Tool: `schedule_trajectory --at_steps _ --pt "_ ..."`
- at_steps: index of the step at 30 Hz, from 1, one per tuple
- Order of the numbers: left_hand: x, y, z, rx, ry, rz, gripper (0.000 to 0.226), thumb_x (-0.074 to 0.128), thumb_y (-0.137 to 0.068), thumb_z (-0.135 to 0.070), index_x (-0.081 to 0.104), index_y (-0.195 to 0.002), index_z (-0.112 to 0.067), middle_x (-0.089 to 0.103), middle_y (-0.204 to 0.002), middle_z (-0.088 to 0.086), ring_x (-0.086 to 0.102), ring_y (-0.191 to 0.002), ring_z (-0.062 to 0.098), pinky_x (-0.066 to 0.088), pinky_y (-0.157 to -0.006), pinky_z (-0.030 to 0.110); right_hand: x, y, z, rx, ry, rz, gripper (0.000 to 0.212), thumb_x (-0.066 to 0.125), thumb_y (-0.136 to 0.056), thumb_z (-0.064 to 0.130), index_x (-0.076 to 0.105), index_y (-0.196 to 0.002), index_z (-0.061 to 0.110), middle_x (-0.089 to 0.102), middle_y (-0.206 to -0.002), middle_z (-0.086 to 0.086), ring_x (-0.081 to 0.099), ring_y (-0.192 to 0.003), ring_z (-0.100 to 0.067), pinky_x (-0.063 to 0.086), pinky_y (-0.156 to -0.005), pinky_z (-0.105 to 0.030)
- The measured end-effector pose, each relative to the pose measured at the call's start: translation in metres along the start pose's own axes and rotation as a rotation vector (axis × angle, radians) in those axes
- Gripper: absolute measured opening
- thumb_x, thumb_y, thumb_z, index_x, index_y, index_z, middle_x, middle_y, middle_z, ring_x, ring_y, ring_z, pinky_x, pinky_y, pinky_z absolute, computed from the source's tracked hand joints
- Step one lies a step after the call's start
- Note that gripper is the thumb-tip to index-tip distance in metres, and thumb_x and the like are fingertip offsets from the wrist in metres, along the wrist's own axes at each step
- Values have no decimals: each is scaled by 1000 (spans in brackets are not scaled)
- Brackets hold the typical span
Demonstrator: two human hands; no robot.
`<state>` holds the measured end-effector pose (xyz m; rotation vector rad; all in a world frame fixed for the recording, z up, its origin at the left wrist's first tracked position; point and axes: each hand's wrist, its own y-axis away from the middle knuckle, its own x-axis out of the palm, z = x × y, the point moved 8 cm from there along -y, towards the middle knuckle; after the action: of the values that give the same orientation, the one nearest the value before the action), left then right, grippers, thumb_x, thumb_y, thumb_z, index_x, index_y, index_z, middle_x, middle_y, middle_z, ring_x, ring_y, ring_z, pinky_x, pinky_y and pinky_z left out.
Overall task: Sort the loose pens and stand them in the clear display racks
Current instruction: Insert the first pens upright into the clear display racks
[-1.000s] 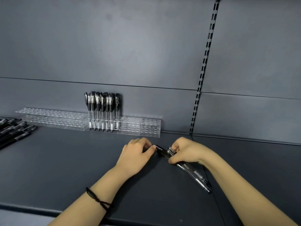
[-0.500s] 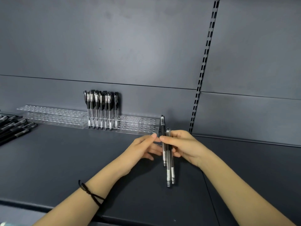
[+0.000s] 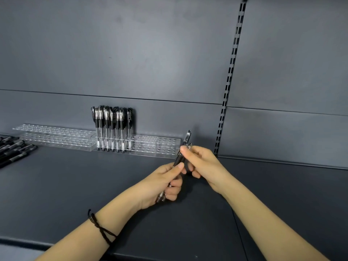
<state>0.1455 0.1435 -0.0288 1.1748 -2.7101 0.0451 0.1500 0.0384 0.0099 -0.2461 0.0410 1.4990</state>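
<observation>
as pens tilt, both hands grip them.

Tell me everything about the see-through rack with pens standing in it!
The clear rack looks like see-through plastic: long, low, with rows of small round holes on top. It lies flat on the dark shelf against the back wall. Black-and-clear pens stand upright in its left part; its other holes are empty. A second rack sits at its left end. The left hand and right hand hold loose pens nearby.
</observation>
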Motion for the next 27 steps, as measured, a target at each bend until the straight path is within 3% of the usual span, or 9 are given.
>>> schedule_trajectory --at_steps 3,5,7,10,17,20,22,24,27 --pt "-8 -2 -1 12 21 -64 24 45 -98 -36 43 -89 -14 26 -56 -4 21 -39 6 21 -38 15 -22 -3 -2 -7 130 -135 37 51 -94 50 69 -90 17 63 -80 5 48 -63 -7 35 -53 -18" --pt "-9 -1 -3 11 -3 -81 27 47 -95 -41 43 -90 -15 23 -57 -4 19 -39 6 18 -39 15 -31 -5 -7 -29 339 -175 27 58 -92 45 70 -86 21 66 -82 10 56 -72 -5 40 -62 -19" --pt "-9 0 -4 12 -30 -92 33 45 -93 -48 44 -93 -15 21 -58 -3 17 -40 7 14 -41 17 -26 -6 -16 -26 528 -99 20 69 -84 40 73 -90 22 69 -87 11 61 -82 -3 45 -72 -20" --pt "-12 0 -5 19 -26 -106 36 39 -97 -51 47 -97 -16 22 -57 -4 16 -42 8 12 -44 20 -16 -7 -25 1 764 18 26 77 -77 34 73 -100 22 65 -94 11 61 -92 -7 49 -84 -26" --pt "-18 -1 -8 62 17 -143 15 52 -98 -24 47 -87 -16 41 -60 -3 32 -45 7 24 -39 16 -34 -5 -24 74 947 -60 17 65 -89 20 73 -104 20 70 -100 3 63 -95 -16 52 -87 -34" --pt "-28 5 -11 70 -12 -216 13 55 -98 -21 51 -88 -14 62 -66 1 54 -50 9 41 -43 19 -39 -8 -18 76 635 -121 21 64 -91 14 71 -110 12 70 -97 -9 60 -82 -13 48 -73 -23" --pt "-35 10 -10 55 -21 -259 13 52 -99 -23 54 -94 -11 72 -77 6 67 -60 13 53 -50 23 -29 -6 -15 104 330 -96 25 64 -92 14 67 -117 11 65 -88 -3 53 -68 -9 42 -56 -15" --pt "-40 13 -9 41 19 -252 17 48 -101 -24 53 -96 -9 75 -86 13 73 -72 20 59 -61 29 -10 -4 -9 108 106 -42 25 62 -93 11 64 -117 9 61 -82 1 51 -66 -10 41 -51 -19" --pt "-46 19 -12 14 37 -199 21 42 -103 -25 48 -95 -8 74 -96 20 73 -83 28 61 -71 34 20 -4 5 89 -135 -11 13 59 -93 4 64 -102 12 60 -80 1 54 -68 -11 41 -51 -23"
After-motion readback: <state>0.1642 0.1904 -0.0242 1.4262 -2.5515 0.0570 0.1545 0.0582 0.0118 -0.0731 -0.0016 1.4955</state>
